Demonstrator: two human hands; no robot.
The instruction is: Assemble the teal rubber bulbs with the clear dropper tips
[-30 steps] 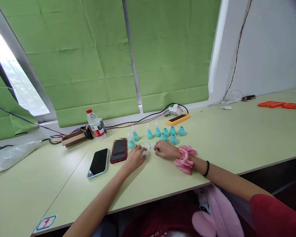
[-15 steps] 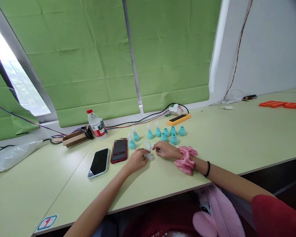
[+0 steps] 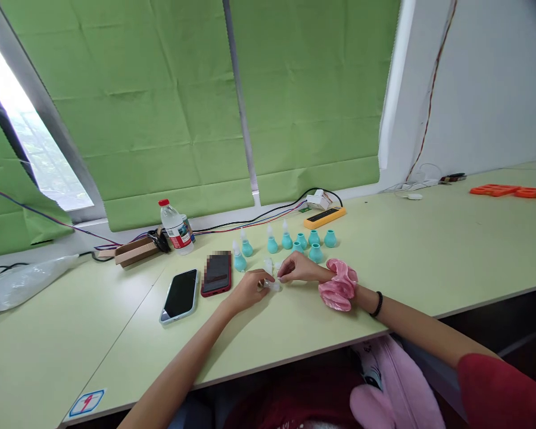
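Note:
My left hand [image 3: 249,288] rests low over the table, its thumb and fingers curled round one end of a clear plastic nozzle tip [image 3: 273,286]. Just right of it, my right hand [image 3: 298,267] has its fingertips pinched together close to the nozzle's far end; whatever lies between them is too small to name. Another clear tip [image 3: 268,263] lies behind the hands. Teal squeeze bulbs with clear tips stand further back, among them one bulb [image 3: 240,262] at the left. Several open-topped teal bulbs, such as one [image 3: 315,252], stand behind my right hand.
Two phones, one pale-cased [image 3: 179,296] and one red-cased [image 3: 217,273], lie left of my left hand. A red-capped bottle [image 3: 177,229], a cardboard tray [image 3: 136,251], cables and a yellow meter-like bar [image 3: 324,218] line the back. Orange trays [image 3: 495,189] lie far right.
My right hand has moved slightly forward and its fingertips have closed into a pinch near the nozzle tip. The left fingers have shifted a little around the clear piece.

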